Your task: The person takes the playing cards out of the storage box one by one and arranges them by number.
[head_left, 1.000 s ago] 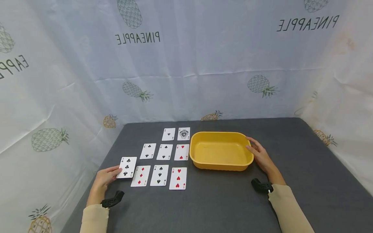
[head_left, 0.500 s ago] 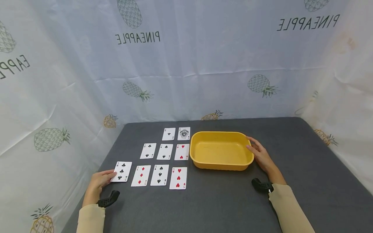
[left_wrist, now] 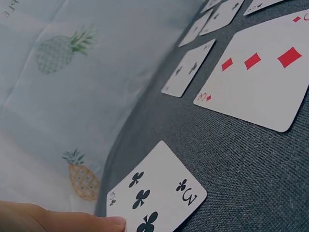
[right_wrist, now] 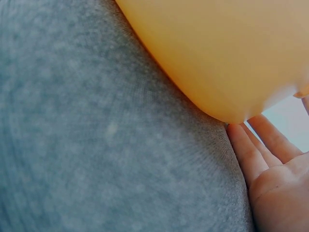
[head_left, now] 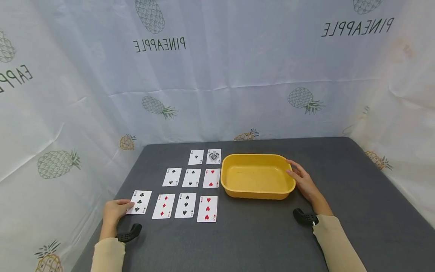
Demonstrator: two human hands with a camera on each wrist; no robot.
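Head view: left hand at the near left of the dark grey felt surface, fingers curled, grip pressing on the near left corner of the white three-of-clubs playing card; whether a thumb sits under that corner, impossible to tell. Left wrist view: one fingertip lying on the card's near edge, card otherwise flat and face up, just short of the surface's left rim where the pineapple-printed white cloth backdrop hangs. Narrow strip of bare felt between that card and the white three-of-diamonds card to its right; beyond, a black-suited card and a red hearts card closing the front row, two shorter rows farther back. Wide bare felt along the near edge.

Right hand against the right wall of the yellow rectangular plastic tub, fingers straight and relaxed, grip apart, fingertips touching the rim near the far right corner. Right wrist view: palm and fingers beside the tub's rounded wall, resting low on the felt. Broad bare felt right of that hand, out to the backdrop.
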